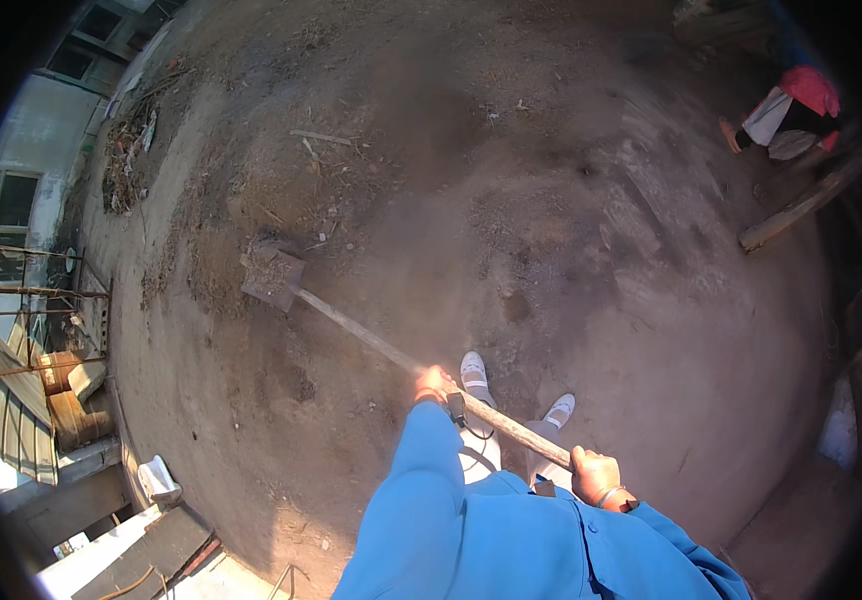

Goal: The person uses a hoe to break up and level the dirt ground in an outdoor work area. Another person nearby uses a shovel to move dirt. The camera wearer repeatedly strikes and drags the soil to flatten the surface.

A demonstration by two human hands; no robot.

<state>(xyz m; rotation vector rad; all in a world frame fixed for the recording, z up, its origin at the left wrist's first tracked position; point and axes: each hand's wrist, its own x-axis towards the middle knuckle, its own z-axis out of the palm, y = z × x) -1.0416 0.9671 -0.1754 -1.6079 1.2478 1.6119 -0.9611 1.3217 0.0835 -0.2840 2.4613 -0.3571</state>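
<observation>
A long-handled shovel runs diagonally across the view before me. Its square metal blade (273,279) lies at the upper left on the dirt ground, with loose dirt and debris on it. My left hand (436,382) grips the wooden handle (363,335) about midway along, close to my white shoes (474,369). Around the handle's near end, at the right of my body, my right hand (596,475) is closed, with a bracelet at its wrist. A dark device with a thin cable (457,409) is near my left wrist.
A debris heap (124,169) lies at the upper left. Along the left edge stand a rusty metal frame (25,291), corrugated sheets (22,427) and barrels (78,420). A wooden log (798,211) lies at the right, near another person (795,112) in red. A white basin-like object (159,480) is lower left.
</observation>
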